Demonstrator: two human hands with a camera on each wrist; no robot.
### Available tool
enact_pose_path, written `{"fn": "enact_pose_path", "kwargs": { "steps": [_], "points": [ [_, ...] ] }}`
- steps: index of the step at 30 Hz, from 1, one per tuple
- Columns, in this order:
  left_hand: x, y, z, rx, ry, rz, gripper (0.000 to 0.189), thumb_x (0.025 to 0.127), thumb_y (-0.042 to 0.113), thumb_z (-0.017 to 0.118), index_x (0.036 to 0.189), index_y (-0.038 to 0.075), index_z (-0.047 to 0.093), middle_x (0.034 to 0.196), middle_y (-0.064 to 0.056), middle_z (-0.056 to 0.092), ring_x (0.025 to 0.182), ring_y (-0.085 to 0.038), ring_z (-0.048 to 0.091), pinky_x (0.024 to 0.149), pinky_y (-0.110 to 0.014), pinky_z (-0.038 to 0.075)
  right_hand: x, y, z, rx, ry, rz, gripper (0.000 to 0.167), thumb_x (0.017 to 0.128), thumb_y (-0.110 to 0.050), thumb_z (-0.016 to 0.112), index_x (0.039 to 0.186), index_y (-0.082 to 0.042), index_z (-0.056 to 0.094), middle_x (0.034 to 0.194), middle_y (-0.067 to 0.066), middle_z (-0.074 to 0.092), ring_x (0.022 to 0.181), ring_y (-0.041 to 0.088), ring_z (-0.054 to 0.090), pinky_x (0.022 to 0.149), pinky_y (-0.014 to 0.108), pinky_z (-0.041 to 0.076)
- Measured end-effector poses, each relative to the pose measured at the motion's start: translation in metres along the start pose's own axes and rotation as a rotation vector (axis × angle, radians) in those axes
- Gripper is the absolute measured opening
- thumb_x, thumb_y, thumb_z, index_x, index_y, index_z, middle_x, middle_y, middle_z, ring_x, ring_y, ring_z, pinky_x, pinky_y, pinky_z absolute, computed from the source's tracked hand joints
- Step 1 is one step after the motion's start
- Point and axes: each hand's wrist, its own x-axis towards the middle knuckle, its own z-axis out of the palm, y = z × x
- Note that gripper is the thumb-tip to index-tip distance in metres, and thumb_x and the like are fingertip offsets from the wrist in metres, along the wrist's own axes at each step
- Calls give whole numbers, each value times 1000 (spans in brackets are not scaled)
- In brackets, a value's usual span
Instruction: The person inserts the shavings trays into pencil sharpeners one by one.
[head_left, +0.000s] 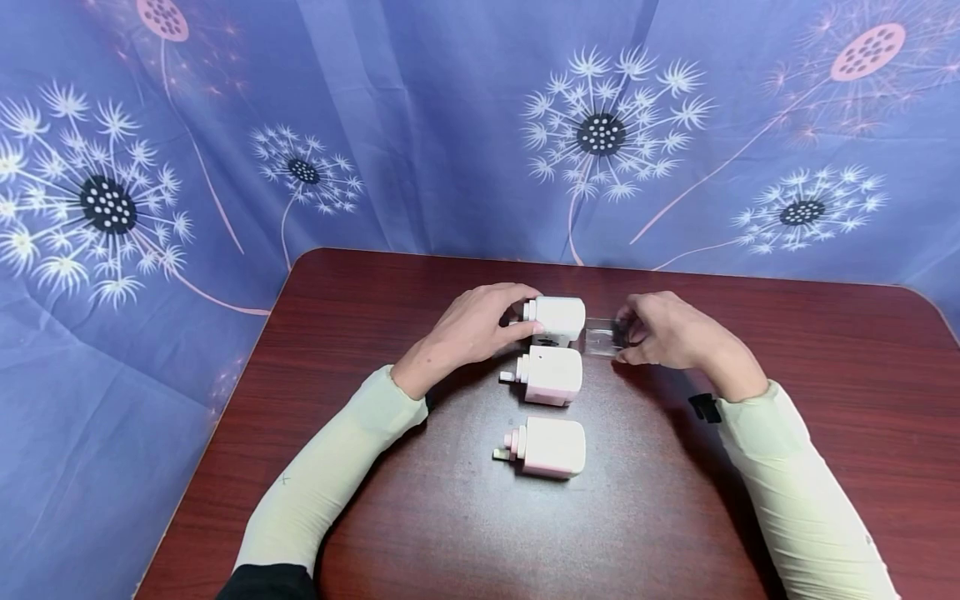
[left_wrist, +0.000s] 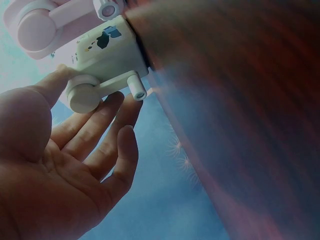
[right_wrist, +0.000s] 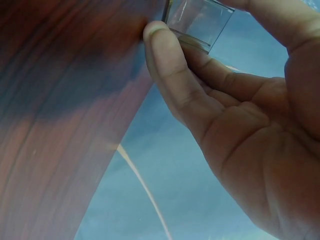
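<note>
Three small hand-crank pencil sharpeners lie in a column on the table. My left hand (head_left: 472,327) holds the farthest, a white pencil sharpener (head_left: 562,315), thumb and fingers on opposite sides at its crank end. In the left wrist view its crank (left_wrist: 112,86) and a dark printed pattern show on the body. My right hand (head_left: 671,332) pinches a clear plastic shavings drawer (head_left: 600,342) between thumb and fingers, just right of that sharpener. Part of the drawer (right_wrist: 200,22) is hidden by the fingers in the right wrist view.
A pinkish-white sharpener (head_left: 553,383) lies close in front of the held one, and another sharpener (head_left: 553,448) lies nearer the body. Cranks on both point left. Behind the dark red wooden table (head_left: 420,533) hangs a blue dandelion-print cloth (head_left: 450,167).
</note>
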Motion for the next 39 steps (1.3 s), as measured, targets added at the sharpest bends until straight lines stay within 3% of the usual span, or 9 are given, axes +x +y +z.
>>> {"fn": "enact_pose_path", "kwargs": {
  "steps": [39],
  "points": [
    [0,-1,0,9,-3,7,52,103,41,71,148,17,62,145,0,66,134,-17,61,109,-36,49,15,-14,6,-4,12,-33,39,77,-8,93,107,2,70,90,5,73,82,16,69,80,40,60]
  ]
}}
